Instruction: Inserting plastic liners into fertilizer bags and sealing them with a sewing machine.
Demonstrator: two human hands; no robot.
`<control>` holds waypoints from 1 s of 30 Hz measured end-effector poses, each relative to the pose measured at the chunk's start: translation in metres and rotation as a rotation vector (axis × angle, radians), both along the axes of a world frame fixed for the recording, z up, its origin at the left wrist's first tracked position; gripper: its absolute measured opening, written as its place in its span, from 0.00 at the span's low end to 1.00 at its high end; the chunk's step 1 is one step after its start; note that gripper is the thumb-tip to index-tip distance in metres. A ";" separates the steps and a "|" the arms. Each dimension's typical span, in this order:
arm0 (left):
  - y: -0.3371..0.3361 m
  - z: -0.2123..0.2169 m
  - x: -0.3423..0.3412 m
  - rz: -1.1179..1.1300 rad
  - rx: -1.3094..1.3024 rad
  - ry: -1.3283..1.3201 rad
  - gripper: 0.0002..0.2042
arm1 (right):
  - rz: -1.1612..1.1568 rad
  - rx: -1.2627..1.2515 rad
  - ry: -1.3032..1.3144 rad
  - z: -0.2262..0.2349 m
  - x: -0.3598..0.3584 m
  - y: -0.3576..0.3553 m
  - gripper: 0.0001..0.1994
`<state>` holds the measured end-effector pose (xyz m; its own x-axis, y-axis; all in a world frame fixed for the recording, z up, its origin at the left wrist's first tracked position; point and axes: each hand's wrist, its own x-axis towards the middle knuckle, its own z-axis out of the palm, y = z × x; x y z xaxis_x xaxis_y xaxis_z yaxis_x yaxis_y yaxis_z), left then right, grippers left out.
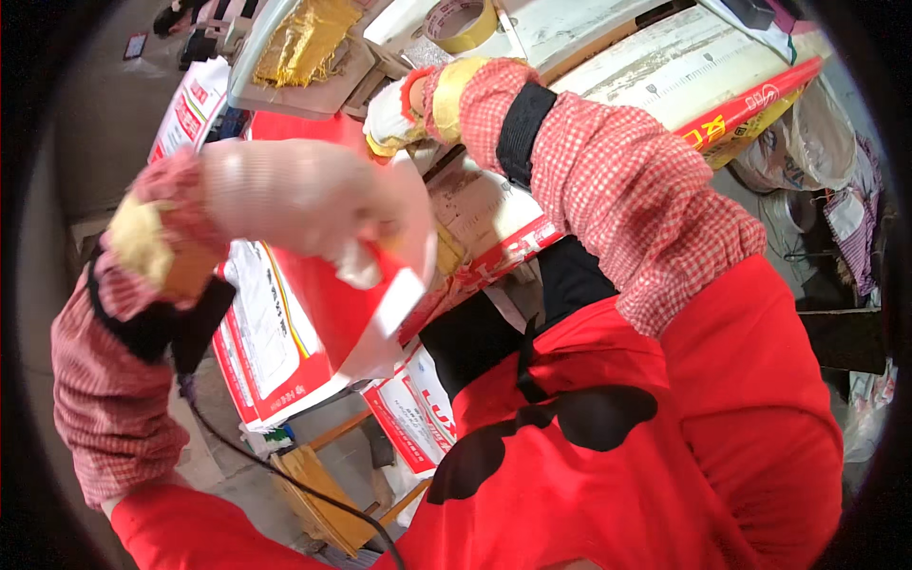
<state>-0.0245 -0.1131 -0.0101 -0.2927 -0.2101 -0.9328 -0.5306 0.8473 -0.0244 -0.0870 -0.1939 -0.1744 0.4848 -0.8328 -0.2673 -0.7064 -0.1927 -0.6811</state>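
Note:
My left hand (299,198), in a pale knit glove and blurred by motion, is curled at the edge of a red and white printed bag (328,309). The bag's folded corner sticks out below the fingers. My right hand (391,116), in a white and yellow glove, reaches to the far side of the bag, beside a white machine body (356,81). Its fingertips are mostly hidden, so I cannot tell what they grip. Checked red sleeves with black bands cover both forearms.
A yellow cloth (306,40) lies on the machine. A tape roll (460,23) rests on the white tabletop (541,33). More printed bags (193,106) are at the left. Below stands a wooden stool (323,499), and a clear plastic bag (807,142) hangs at right.

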 end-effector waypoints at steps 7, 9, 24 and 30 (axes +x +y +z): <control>0.045 0.077 0.028 -0.217 -0.477 -0.698 0.11 | 0.517 -0.861 0.047 -0.007 0.000 0.011 0.11; 0.067 0.058 0.046 -0.644 -0.293 -0.392 0.04 | 0.161 -0.542 0.253 0.014 -0.003 0.049 0.09; 0.128 -0.046 0.028 -0.522 0.250 0.218 0.05 | -0.608 -0.558 -0.077 -0.006 0.033 0.171 0.08; 0.129 -0.049 0.041 -0.657 0.183 0.453 0.06 | -0.749 -0.337 -0.408 -0.012 0.064 0.162 0.11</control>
<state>0.0170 0.0163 -0.0586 -0.6601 0.2798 -0.6971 0.1503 0.9585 0.2424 -0.0228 -0.0322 -0.1861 -0.2100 -0.9703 0.1198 -0.4435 -0.0147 -0.8962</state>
